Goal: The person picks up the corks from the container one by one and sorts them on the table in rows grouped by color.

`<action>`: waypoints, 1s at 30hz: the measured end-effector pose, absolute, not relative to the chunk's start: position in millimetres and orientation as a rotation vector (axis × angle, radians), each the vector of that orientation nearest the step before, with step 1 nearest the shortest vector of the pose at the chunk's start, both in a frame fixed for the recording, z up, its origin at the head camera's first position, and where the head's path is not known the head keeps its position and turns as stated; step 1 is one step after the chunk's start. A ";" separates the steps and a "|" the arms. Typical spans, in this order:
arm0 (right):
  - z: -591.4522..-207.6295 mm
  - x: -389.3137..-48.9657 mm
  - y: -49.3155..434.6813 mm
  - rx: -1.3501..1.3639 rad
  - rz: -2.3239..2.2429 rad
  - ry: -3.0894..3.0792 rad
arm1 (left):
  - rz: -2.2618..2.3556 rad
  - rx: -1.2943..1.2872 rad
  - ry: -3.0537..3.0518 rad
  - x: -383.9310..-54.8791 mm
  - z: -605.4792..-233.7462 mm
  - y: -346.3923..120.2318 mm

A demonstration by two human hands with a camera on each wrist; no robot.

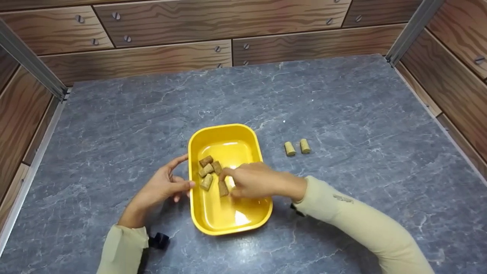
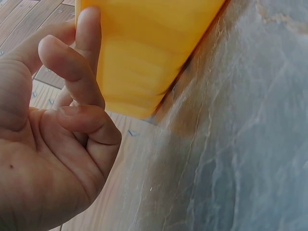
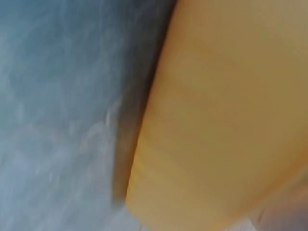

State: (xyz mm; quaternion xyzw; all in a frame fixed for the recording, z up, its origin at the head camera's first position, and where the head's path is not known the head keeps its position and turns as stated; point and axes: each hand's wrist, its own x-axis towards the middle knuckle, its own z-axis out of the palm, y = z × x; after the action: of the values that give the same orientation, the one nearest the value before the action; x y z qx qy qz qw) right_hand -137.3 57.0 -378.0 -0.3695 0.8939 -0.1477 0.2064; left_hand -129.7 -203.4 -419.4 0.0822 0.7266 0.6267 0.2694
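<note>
Frame centre: left hand (image 1: 161,186) touched tray (image 1: 236,150), fingers apart; right hand (image 1: 255,180) at cork (image 1: 223,189), fingers' grip blurred, couldn't tell. Likely risk: loose pinch, dropped cork.

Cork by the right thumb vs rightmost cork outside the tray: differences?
Colour: the thumb-side cork is darker brown; the rightmost cork is pale tan.
Place: the thumb-side cork is inside the yellow tray; the rightmost cork sits on the table.
Shared: both are short and stubby.
</note>
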 end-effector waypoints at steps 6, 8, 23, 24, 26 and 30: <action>-368.7 -141.1 80.6 -1.031 -0.665 2.437 | 1.652 0.195 1.994 -129.6 -420.0 -202.7; -366.7 -140.3 88.5 -1.013 -0.763 2.400 | 1.644 0.194 1.999 -129.6 -420.2 -202.8; -372.2 -138.6 169.1 -0.917 -1.323 2.165 | 1.645 0.208 2.011 -128.9 -420.5 -206.1; -371.9 -138.2 173.8 -0.915 -1.317 2.178 | 1.643 0.215 2.011 -128.7 -420.3 -206.1; -372.4 -137.7 183.6 -0.907 -1.298 2.209 | 1.644 0.207 2.011 -128.9 -420.3 -205.6; -375.9 -135.7 204.2 -0.886 -1.274 2.266 | 1.646 0.195 2.007 -129.5 -420.1 -204.0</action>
State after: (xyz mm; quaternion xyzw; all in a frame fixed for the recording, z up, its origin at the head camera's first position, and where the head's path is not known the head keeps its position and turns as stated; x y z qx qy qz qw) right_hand -135.7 204.2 -375.9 -0.3163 0.8091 -0.4548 0.1963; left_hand -129.5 -204.0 -420.1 0.0721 0.7434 0.6095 0.2659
